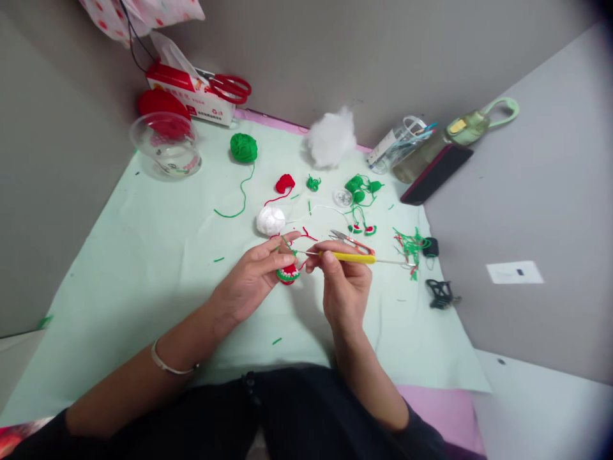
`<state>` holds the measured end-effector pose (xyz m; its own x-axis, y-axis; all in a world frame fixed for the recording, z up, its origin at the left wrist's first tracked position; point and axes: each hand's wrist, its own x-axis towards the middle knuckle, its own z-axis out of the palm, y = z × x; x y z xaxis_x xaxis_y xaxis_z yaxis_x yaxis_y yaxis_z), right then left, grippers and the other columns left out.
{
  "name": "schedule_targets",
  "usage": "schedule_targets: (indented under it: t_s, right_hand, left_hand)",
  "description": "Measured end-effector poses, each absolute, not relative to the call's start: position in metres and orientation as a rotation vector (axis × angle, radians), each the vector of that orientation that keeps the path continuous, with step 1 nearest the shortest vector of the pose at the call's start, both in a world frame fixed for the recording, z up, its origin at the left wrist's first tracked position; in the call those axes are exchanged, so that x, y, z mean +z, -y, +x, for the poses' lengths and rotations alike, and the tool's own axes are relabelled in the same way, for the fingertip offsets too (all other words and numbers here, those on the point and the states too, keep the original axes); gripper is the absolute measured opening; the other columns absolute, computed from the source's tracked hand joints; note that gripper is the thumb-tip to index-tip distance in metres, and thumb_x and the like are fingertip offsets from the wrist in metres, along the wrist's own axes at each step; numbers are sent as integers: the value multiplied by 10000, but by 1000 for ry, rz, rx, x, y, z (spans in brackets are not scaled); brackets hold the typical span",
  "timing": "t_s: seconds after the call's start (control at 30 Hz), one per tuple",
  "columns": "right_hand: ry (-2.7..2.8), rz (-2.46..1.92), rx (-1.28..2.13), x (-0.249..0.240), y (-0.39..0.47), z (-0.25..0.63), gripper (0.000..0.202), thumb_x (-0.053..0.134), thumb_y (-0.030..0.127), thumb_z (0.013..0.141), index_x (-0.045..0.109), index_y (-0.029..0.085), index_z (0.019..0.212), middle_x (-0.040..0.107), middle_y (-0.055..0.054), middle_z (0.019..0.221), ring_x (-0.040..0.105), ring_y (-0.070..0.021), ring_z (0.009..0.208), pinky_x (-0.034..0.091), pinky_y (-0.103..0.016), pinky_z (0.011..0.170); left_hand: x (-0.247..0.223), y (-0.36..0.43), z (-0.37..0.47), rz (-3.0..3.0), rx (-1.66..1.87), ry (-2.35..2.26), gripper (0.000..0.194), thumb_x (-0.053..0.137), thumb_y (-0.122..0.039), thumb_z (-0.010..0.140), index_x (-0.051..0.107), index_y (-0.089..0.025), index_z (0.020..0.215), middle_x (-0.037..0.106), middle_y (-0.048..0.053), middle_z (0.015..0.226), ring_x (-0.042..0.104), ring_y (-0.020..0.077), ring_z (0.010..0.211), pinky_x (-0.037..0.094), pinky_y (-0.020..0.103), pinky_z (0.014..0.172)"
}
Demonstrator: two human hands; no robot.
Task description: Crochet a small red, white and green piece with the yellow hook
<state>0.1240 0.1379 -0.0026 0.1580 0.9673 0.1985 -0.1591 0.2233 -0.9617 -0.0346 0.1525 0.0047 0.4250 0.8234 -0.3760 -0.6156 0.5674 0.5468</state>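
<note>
My left hand (253, 275) pinches a small crocheted piece (288, 273), red with a white and green edge, near the middle of the table. Closed round the yellow handle of a crochet hook (354, 257), my right hand (343, 281) is just to the right of it. The hook's thin metal tip points left and reaches the top of the piece, by the left fingertips. Red and green yarn ends stick out around those fingers. A white yarn ball (271, 220) lies just beyond my left hand, and small orange-handled snips (357, 243) lie behind my right hand.
Beyond are a green yarn ball (244, 148), red yarn piece (285, 184), white stuffing (331, 137) and green crocheted pieces (358, 188). Plastic tub (177, 160) and tissue box (191, 96) stand back left; bottle (421, 160) and phone (437, 174) back right. Yarn scraps (412, 249) lie right.
</note>
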Motion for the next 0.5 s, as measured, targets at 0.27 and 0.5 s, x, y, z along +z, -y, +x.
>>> schedule_targets:
  t_s: [0.27, 0.5]
  right_hand:
    - [934, -908, 1199, 0, -145, 130, 93, 754, 313, 909, 799, 232, 920, 737, -2, 745, 622, -113, 569, 512, -251, 523]
    - [1213, -1057, 948, 4, -135, 122, 113, 697, 294, 970, 795, 256, 1010, 803, -37, 960, 708, -157, 743, 595, -312, 661]
  left_hand:
    - [6, -151, -38, 500, 965, -716, 501, 821, -176, 812, 723, -193, 1303, 614, -27, 798, 567, 120, 750, 459, 279, 770]
    - [4, -147, -30, 636, 1062, -827, 589, 859, -196, 789, 671, -177, 1346, 651, -32, 819, 635, 131, 816, 506, 275, 802]
